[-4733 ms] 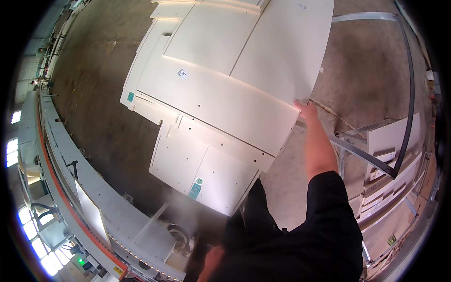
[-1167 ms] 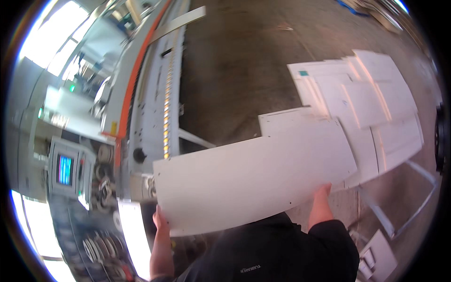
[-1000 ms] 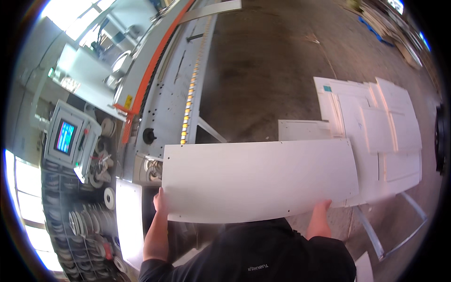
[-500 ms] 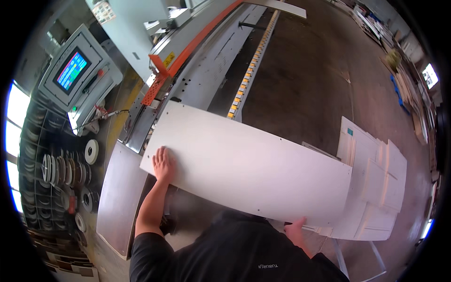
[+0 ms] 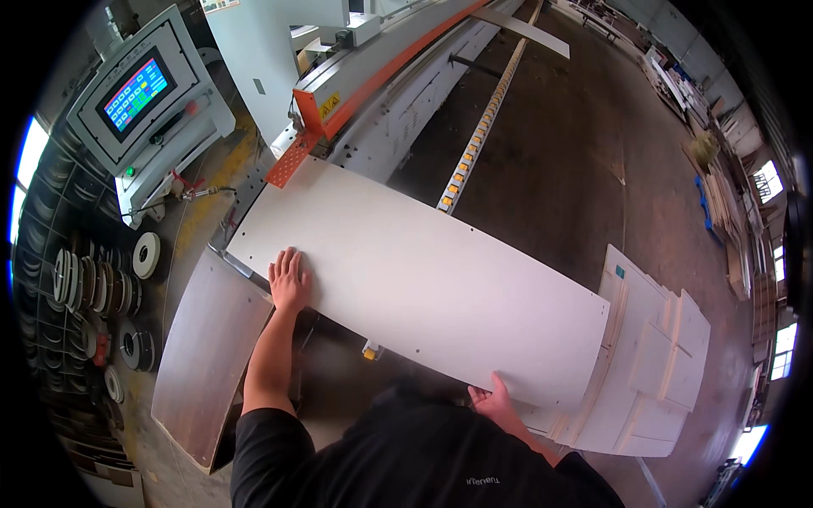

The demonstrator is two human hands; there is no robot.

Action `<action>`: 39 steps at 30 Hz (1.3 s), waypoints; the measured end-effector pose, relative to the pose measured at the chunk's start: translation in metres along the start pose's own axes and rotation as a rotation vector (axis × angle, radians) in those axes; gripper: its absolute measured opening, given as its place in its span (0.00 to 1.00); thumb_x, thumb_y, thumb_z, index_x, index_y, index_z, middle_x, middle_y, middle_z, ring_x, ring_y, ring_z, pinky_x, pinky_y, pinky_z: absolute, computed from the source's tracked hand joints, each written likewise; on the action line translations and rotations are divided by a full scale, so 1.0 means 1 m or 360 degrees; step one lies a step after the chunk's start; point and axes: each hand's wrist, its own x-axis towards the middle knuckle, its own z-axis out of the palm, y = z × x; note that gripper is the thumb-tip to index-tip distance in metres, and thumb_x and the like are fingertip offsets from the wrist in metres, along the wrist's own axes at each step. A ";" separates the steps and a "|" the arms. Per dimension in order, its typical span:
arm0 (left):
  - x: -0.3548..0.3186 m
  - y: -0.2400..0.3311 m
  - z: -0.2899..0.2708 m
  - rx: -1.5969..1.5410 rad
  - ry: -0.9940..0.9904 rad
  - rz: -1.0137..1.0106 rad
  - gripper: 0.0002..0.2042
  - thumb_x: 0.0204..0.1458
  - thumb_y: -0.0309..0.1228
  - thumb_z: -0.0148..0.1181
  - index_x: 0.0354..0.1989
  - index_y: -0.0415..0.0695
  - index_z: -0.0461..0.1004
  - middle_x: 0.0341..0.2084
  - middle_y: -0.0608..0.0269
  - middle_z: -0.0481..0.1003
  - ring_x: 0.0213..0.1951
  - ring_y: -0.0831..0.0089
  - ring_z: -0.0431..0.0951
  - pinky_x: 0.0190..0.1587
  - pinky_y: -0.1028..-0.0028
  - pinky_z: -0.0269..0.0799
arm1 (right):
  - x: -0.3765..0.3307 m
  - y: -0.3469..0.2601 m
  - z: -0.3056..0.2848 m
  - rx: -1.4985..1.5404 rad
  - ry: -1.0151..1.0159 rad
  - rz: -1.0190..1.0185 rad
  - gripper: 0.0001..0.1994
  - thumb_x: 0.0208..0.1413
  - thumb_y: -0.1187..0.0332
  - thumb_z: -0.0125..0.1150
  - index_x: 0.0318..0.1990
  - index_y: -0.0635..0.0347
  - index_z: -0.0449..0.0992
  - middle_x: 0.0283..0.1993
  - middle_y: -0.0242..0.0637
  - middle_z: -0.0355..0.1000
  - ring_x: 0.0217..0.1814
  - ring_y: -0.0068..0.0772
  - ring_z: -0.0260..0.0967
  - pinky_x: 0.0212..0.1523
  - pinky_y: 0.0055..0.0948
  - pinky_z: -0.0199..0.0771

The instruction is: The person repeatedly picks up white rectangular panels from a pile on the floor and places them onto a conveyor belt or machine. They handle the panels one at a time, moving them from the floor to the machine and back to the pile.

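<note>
While the long white panel (image 5: 415, 279) lies flat across the infeed end of the edge-banding machine (image 5: 381, 93), both hands are on it. Far left: rack of edge-tape rolls (image 5: 93, 305), mostly dark rolls, one white roll (image 5: 146, 254) nearer the machine. Above that, grey control console with lit touchscreen (image 5: 135, 82), tilted toward the person. Brownish board (image 5: 207, 356) sits low at the machine's near-left corner, sloping down toward the person, its upper edge just beside the panel's left end. Left hand (image 5: 290, 278) rests palm down on the panel near its left near edge, fingers spread flat, not gripping anything. Panel's far left corner sits just under the orange perforated guard (image 5: 292, 157); the panel runs diagonally down to the right, with small drilled holes along its edges. Row of yellow rollers (image 5: 474, 148) on the support rail runs away from the panel's far edge. Right hand (image 5: 491, 396) holds the panel's near edge close to its right end, fingers curled under, thumb side on top. Right end of panel overlaps a stack of white panels (image 5: 652, 356) on the concrete floor (image 5: 584, 144). Far right: stacked boards (image 5: 720, 195) along the wall, small.
</note>
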 end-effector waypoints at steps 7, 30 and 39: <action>0.015 -0.010 0.006 -0.0069 0.0081 0.0040 0.26 0.57 0.37 0.58 0.66 0.54 0.67 0.71 0.65 0.61 0.74 0.61 0.54 0.76 0.53 0.42 | 0.008 0.007 0.019 0.0025 0.0075 -0.0054 0.19 0.66 0.54 0.62 0.56 0.54 0.72 0.56 0.34 0.74 0.60 0.37 0.72 0.59 0.41 0.78; 0.162 0.112 0.112 -0.0318 0.0296 0.0296 0.19 0.59 0.33 0.56 0.58 0.41 0.73 0.56 0.50 0.75 0.60 0.51 0.71 0.64 0.54 0.64 | 0.042 -0.109 0.084 -0.1135 -0.0069 -0.0796 0.21 0.64 0.53 0.62 0.55 0.59 0.73 0.56 0.44 0.76 0.56 0.39 0.77 0.49 0.38 0.80; -0.126 0.425 0.102 -0.1990 -0.1105 0.0539 0.07 0.59 0.24 0.59 0.45 0.41 0.78 0.41 0.60 0.78 0.46 0.70 0.78 0.53 0.70 0.74 | 0.057 -0.075 -0.192 -0.1990 0.0564 -0.0892 0.17 0.58 0.50 0.60 0.46 0.48 0.83 0.47 0.37 0.80 0.51 0.50 0.76 0.53 0.42 0.75</action>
